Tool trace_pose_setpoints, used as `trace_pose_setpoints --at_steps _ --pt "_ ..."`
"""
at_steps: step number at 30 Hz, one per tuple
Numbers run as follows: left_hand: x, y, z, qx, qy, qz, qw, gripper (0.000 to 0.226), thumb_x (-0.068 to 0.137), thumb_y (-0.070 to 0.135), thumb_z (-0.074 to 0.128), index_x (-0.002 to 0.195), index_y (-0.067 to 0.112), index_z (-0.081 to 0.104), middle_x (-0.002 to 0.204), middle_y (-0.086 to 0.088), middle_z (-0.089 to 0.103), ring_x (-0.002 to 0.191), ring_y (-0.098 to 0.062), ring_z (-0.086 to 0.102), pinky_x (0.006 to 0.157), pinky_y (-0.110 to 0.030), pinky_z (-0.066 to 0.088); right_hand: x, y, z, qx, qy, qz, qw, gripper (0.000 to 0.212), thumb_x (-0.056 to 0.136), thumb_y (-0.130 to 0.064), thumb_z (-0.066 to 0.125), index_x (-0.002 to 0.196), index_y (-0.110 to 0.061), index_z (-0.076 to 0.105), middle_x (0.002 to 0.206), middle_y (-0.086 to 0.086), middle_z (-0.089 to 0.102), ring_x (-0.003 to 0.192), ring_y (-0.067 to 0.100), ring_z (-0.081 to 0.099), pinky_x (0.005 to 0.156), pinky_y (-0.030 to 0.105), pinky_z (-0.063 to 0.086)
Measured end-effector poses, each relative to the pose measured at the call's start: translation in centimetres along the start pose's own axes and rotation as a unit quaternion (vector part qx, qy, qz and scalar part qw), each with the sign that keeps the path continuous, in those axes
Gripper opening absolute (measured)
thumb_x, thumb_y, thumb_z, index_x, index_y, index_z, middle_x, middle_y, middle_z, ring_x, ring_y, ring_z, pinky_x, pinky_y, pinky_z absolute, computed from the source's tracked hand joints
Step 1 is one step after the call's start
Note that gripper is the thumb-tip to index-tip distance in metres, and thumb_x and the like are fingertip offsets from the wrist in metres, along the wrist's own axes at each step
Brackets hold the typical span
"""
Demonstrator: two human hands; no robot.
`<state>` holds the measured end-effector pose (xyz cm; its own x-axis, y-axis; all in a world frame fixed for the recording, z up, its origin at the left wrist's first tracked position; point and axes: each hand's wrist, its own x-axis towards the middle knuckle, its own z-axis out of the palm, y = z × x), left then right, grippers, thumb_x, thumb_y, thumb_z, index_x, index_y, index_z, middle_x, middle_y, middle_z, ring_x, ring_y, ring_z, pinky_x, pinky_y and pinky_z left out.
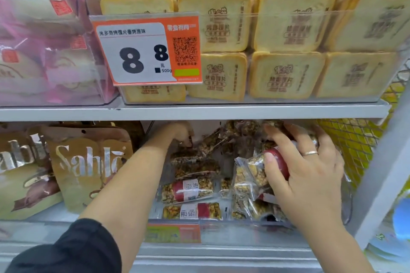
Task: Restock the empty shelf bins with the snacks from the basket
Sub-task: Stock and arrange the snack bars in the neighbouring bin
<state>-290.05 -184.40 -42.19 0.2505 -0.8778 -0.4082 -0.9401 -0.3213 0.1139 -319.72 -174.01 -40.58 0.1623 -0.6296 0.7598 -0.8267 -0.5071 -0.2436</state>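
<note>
A clear bin on the lower shelf holds several clear-wrapped nut snack bars with red and white labels. My right hand, a ring on one finger, is closed around a bunch of these bars at the bin's right side. My left hand reaches deep to the back left of the bin, fingers curled down among the bars; what it grips is hidden. The basket is out of view.
Brown Sahla bags stand left of the bin. The upper shelf carries toast-shaped packs, pink bags and an orange price tag. Yellow wire mesh and a white upright close the right side.
</note>
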Motion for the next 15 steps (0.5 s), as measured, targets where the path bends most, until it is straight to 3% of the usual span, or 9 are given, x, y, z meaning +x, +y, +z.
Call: trace_pose_setpoints --at_steps 2,4,5,8,10,11,13,15 --pt "-0.1 0.0 -0.9 -0.008 -0.027 0.012 1.000 0.055 0.090 0.018 0.063 0.140 0.006 0.041 0.145 -0.010 0.039 0.127 -0.025 0.041 0.101 -0.024 0.041 0.0 -0.1 0.0 -0.003 -0.006 0.000 1.000 0.046 0.087 -0.045 0.036 0.122 -0.029 0.062 0.123 0.008 0.060 0.123 0.038 0.037 0.096 0.052 0.031" --pt "-0.6 0.3 -1.6 -0.011 -0.054 0.026 0.998 0.047 0.095 0.010 0.054 0.139 0.002 0.042 0.144 -0.012 0.040 0.124 -0.023 0.042 0.075 -0.008 0.043 -0.1 0.0 -0.1 -0.001 -0.006 0.000 1.000 0.046 0.087 -0.046 0.037 0.121 -0.028 0.062 0.122 0.008 0.060 0.123 0.038 0.037 0.095 0.052 0.032" --pt "-0.7 0.2 -1.7 -0.013 -0.056 0.027 0.998 0.044 0.096 0.009 0.051 0.138 0.001 0.043 0.143 -0.014 0.042 0.124 -0.025 0.044 0.069 -0.010 0.042 -0.1 0.0 -0.1 0.002 -0.005 0.000 1.000 0.046 0.087 -0.045 0.037 0.122 -0.029 0.062 0.122 0.007 0.060 0.123 0.038 0.037 0.095 0.052 0.032" --pt "-0.6 -0.1 -1.4 0.005 -0.026 0.033 0.999 0.046 0.096 0.014 0.053 0.140 0.005 0.041 0.140 -0.011 0.045 0.123 -0.029 0.047 0.086 -0.027 0.042 -0.2 0.0 -0.1 0.012 -0.001 -0.003 1.000 0.044 0.087 -0.045 0.038 0.122 -0.030 0.061 0.124 0.006 0.059 0.124 0.038 0.037 0.095 0.052 0.032" --pt "-0.6 -0.4 -1.0 0.000 -0.007 0.040 0.999 0.046 0.094 0.013 0.055 0.138 0.004 0.043 0.138 -0.009 0.046 0.122 -0.028 0.048 0.091 -0.030 0.041 -0.2 0.1 -0.1 0.021 -0.001 -0.003 1.000 0.043 0.087 -0.044 0.038 0.122 -0.031 0.061 0.124 0.004 0.059 0.125 0.038 0.037 0.095 0.051 0.032" --pt "-0.6 -0.6 -0.7 -0.007 0.011 0.041 0.999 0.040 0.093 0.013 0.057 0.131 0.004 0.049 0.134 -0.009 0.050 0.116 -0.027 0.051 0.092 -0.032 0.042 -0.2 0.1 -0.1 0.024 -0.002 -0.003 1.000 0.043 0.087 -0.044 0.039 0.122 -0.031 0.060 0.124 0.004 0.059 0.124 0.037 0.037 0.095 0.052 0.032" --pt "-0.8 -1.0 -0.3 -0.031 0.079 0.028 0.996 0.006 0.092 0.019 0.058 0.097 0.016 0.059 0.111 -0.006 0.060 0.090 -0.023 0.056 0.086 -0.037 0.045 -0.1 0.0 -0.2 0.025 -0.004 -0.002 1.000 0.043 0.087 -0.044 0.038 0.121 -0.030 0.061 0.125 0.004 0.059 0.124 0.038 0.038 0.095 0.052 0.032" --pt "-1.5 -1.2 -0.1 -0.092 0.213 0.014 0.973 0.018 0.091 0.027 0.052 0.073 0.022 0.050 0.085 -0.004 0.061 0.070 -0.018 0.052 0.073 -0.035 0.047 -0.2 -0.1 -0.2 0.023 -0.006 0.001 1.000 0.043 0.087 -0.044 0.038 0.121 -0.030 0.061 0.126 0.004 0.059 0.125 0.038 0.037 0.096 0.052 0.031"
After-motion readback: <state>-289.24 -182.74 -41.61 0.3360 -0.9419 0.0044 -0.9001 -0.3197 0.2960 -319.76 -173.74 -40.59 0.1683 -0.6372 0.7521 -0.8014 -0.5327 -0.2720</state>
